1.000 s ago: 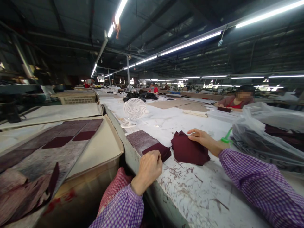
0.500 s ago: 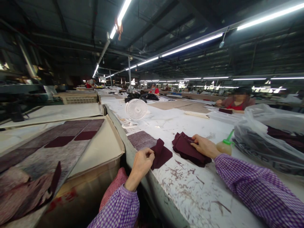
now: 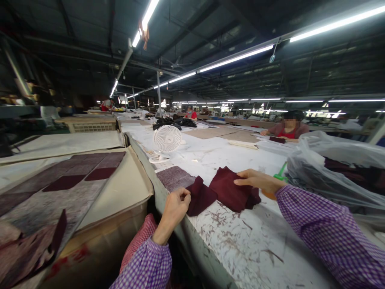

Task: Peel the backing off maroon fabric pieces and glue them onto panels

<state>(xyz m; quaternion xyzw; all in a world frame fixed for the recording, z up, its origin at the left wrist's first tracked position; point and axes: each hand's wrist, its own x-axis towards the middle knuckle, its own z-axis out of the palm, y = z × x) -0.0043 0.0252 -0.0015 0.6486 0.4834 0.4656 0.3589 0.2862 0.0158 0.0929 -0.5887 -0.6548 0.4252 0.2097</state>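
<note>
Between the bent thumb and fingers of my left hand (image 3: 177, 202) is the edge of a maroon fabric piece (image 3: 202, 197) with a folded-up corner, lying at the table's near edge. My right hand (image 3: 260, 180) is at the upper right of a small pile of maroon cut pieces (image 3: 230, 190), its thumb and fingers closed on the top piece. That top piece lies spread and slightly rumpled, its left side close against the other piece. Beyond my left hand, a flat mottled purple-grey fabric piece (image 3: 174, 178) rests on the table.
A green-spouted bottle (image 3: 281, 173) is partly hidden behind my right hand. To its right sits a clear plastic bag (image 3: 333, 176) with dark fabric. A white fan (image 3: 167, 139) stands farther back. Fabric strips (image 3: 66, 182) cover a cart at left. A co-worker (image 3: 285, 126) sits across the table.
My right hand has shifted on the pile, and its top piece now lies flatter and farther left, near the left piece. My left hand keeps its pinch. The view has turned slightly right.
</note>
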